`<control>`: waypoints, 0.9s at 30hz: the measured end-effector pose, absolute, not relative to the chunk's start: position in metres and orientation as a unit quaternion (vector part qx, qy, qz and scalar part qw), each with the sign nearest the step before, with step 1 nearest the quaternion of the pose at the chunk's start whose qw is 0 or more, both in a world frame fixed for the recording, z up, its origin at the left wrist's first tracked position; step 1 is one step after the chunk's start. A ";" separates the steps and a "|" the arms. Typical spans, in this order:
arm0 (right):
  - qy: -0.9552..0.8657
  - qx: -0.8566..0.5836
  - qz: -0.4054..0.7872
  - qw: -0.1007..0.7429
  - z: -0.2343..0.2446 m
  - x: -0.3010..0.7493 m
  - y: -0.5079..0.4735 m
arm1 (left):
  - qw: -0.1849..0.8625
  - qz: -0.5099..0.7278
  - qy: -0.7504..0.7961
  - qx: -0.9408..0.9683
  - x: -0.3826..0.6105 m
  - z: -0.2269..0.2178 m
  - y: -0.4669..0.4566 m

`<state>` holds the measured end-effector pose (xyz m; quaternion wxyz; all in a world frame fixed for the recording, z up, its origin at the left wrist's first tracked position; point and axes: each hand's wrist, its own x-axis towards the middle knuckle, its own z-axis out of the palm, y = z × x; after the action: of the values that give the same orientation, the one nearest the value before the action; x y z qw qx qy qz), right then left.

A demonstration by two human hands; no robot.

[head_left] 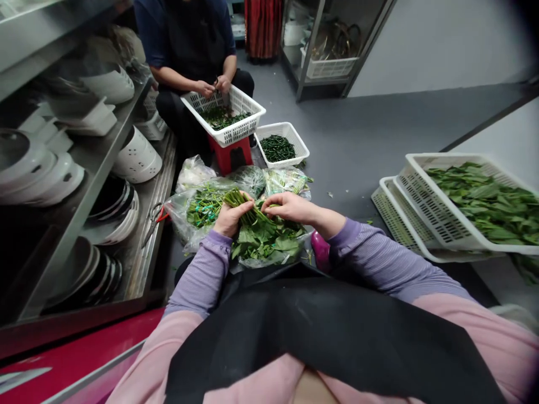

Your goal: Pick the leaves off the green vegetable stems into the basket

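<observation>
Wrapped firmly around a bunch of leafy greens (255, 224), the left hand (231, 216) has its thumb laid across the stems, leaving no gap that I can make out from my end of the feed. Over the bunch, the right hand (290, 206) has thumb and fingertips drawn nearly together among the stems; something thin and green shows there, but I cannot tell whether it is really held or only touched. The bunch is right in front of the wearer, above a low heap of greens in clear plastic bags (179, 224) on the floor. As for progress, I judge the work to be partway through: a white basket (438, 221) off to the right carries a broad pile of leaves (484, 202), which may be the finished share, while the bags at the hands hold plenty more, some of it apparently tied in bundles, and the bunch in hand is not yet done with. Its long axis runs slantwise: I see the stem ends poking out past the left hand, away from the wearer and a little to the left, roughly toward the red stool (223, 160), while the leafy end spreads back toward the wearer's lap and somewhat right, drooping so far into the other leaves that I cannot find where it stops.
</observation>
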<state>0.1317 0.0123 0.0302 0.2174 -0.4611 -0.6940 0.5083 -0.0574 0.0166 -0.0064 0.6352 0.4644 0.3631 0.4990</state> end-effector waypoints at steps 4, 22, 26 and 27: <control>-0.596 -0.433 0.659 0.151 0.018 0.143 0.017 | 0.631 0.506 0.366 0.460 -0.058 -0.004 0.015; -0.427 -0.439 0.765 0.200 -0.008 0.148 -0.001 | 0.637 0.497 0.380 0.449 -0.040 -0.020 0.011; -0.385 -0.459 0.770 0.220 -0.002 0.153 -0.001 | 0.624 0.480 0.383 0.483 -0.045 -0.020 0.015; -0.388 -0.458 0.770 0.218 -0.001 0.155 0.000 | 0.615 0.471 0.383 0.503 -0.046 -0.019 0.015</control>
<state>0.1548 -0.0002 -0.0007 0.2180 -0.4578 -0.3876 0.7698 -0.0460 0.0154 -0.0195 0.6147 0.5032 0.3835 0.4711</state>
